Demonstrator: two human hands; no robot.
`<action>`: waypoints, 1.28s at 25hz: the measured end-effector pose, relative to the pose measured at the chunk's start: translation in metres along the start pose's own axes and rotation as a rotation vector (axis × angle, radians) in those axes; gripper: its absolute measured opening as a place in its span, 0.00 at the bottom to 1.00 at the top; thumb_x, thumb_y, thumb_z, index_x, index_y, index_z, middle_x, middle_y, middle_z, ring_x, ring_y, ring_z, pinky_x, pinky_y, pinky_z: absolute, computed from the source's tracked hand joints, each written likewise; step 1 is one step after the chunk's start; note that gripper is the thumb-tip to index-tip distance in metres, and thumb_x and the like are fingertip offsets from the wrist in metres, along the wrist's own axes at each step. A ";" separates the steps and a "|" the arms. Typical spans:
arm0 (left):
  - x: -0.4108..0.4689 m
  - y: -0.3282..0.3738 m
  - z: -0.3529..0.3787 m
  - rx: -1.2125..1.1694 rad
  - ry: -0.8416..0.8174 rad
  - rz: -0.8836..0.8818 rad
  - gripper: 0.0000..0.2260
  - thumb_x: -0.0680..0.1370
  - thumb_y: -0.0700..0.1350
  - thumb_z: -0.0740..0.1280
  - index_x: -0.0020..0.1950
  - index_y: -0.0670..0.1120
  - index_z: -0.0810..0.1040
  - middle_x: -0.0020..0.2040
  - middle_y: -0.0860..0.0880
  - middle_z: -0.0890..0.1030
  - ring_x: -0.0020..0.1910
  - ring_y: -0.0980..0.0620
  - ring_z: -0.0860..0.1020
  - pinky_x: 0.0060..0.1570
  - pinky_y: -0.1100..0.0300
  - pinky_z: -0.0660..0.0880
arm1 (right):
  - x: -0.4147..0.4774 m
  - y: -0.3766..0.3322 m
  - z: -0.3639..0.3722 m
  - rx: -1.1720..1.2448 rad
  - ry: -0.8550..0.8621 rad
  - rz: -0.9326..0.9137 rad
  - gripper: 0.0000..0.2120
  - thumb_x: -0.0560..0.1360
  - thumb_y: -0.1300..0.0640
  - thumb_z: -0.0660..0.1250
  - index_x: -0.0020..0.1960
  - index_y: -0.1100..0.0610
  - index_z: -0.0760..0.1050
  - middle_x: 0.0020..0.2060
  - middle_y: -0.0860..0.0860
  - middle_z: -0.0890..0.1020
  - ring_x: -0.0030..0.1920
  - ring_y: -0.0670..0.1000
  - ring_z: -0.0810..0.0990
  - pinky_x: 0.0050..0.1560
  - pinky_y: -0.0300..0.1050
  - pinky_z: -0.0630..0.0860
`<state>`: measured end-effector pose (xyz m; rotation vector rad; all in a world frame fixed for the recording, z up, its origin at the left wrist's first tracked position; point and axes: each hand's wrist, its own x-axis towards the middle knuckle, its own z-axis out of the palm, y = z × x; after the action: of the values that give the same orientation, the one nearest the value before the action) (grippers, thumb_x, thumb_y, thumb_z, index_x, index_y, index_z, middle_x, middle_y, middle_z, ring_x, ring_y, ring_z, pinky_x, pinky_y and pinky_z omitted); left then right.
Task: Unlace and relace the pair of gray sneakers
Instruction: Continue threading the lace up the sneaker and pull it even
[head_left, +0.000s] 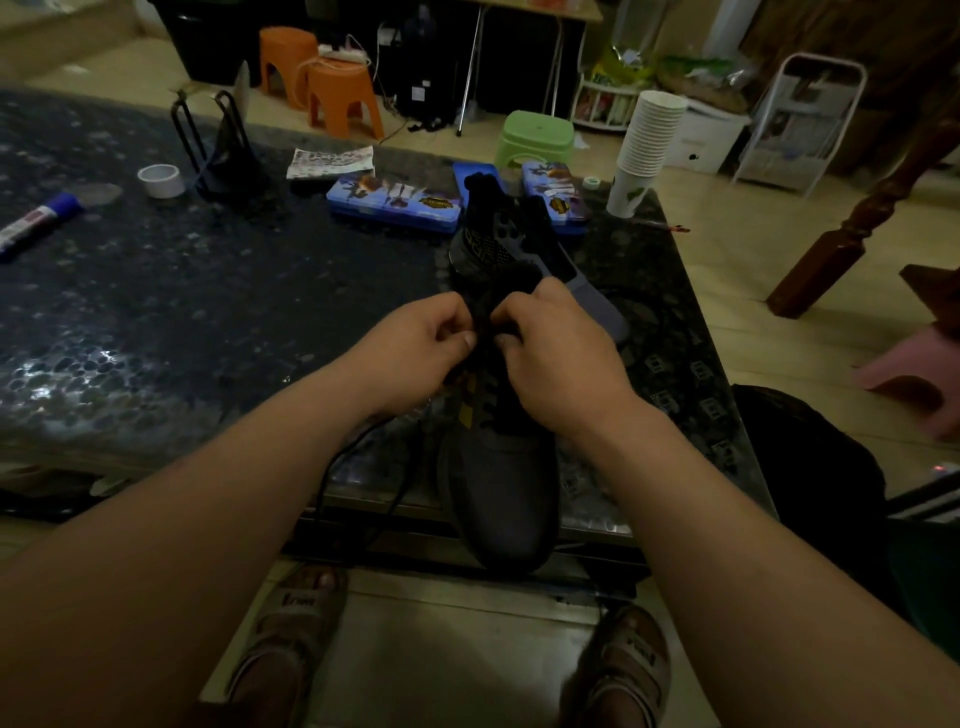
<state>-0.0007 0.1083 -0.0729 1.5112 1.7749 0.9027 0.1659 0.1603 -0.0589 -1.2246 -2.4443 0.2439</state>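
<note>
A gray sneaker (501, 493) lies on the table's near edge with its toe pointing toward me and jutting past the rim. My left hand (415, 351) and my right hand (556, 348) meet over its lace area, each pinching the black lace (485, 322) at the tongue. A loose black lace end (353, 457) hangs down off the table to the left of the shoe. The second gray sneaker (498, 234) lies farther back on the table, just beyond my hands.
On the dark pebbled table (182, 312) lie blue tins (395, 200), a tape roll (161, 180), a glue stick (36, 221) and a stack of paper cups (647, 150). Orange stools (337, 88), a green stool (535, 137) and a pink stool (914, 374) stand on the floor.
</note>
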 end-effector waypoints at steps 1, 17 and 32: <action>0.000 -0.001 0.000 -0.017 -0.007 -0.007 0.06 0.84 0.44 0.66 0.47 0.50 0.76 0.42 0.44 0.83 0.39 0.46 0.81 0.47 0.43 0.81 | 0.000 0.003 -0.001 0.035 0.007 0.012 0.07 0.82 0.53 0.67 0.59 0.52 0.78 0.54 0.51 0.72 0.50 0.54 0.76 0.48 0.54 0.77; -0.005 -0.016 -0.039 -1.382 0.276 -0.385 0.08 0.81 0.38 0.57 0.43 0.45 0.71 0.45 0.45 0.85 0.46 0.47 0.86 0.58 0.48 0.80 | -0.001 0.026 -0.033 0.706 -0.003 0.299 0.05 0.79 0.57 0.72 0.54 0.50 0.82 0.45 0.49 0.85 0.43 0.50 0.84 0.46 0.45 0.82; -0.006 -0.021 -0.029 -0.355 0.389 -0.347 0.12 0.80 0.45 0.70 0.38 0.47 0.73 0.34 0.47 0.78 0.32 0.52 0.77 0.35 0.62 0.74 | 0.000 0.018 -0.037 0.798 0.066 0.355 0.06 0.81 0.61 0.68 0.54 0.53 0.81 0.45 0.51 0.85 0.37 0.45 0.81 0.43 0.41 0.78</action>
<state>-0.0353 0.0977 -0.0733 0.8108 1.9329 1.3065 0.1945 0.1708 -0.0310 -1.2182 -1.7413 1.1237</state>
